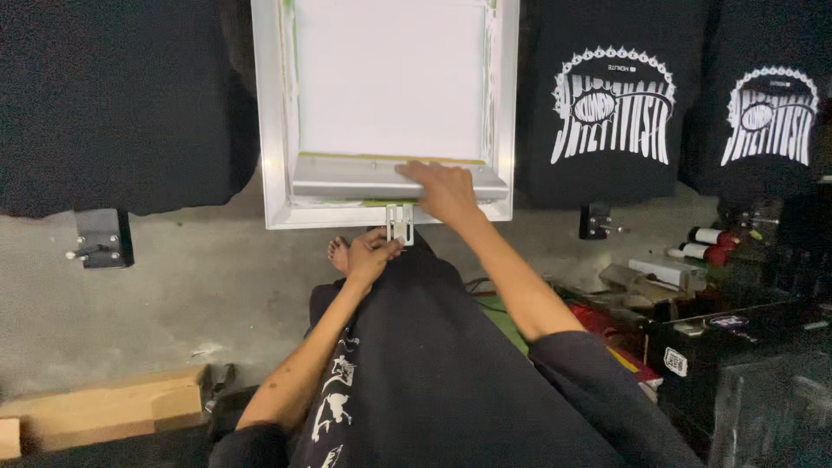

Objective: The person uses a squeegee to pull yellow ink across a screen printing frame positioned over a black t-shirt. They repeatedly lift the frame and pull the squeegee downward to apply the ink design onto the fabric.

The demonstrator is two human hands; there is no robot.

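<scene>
Hands [407,221] at screen frame [276,113], printed shirts [614,104] beside

Brown cardboard box [104,407] bottom left; white square label [676,361] on black case, right.

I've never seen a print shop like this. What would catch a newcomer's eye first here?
The white-framed printing screen at top centre stands out, with the right hand resting on the squeegee along its lower edge. Just below, the left hand touches a small metal bracket at the frame's bottom. To the right hang two black T-shirts with a bold white design, bright against the dark fabric.
</scene>
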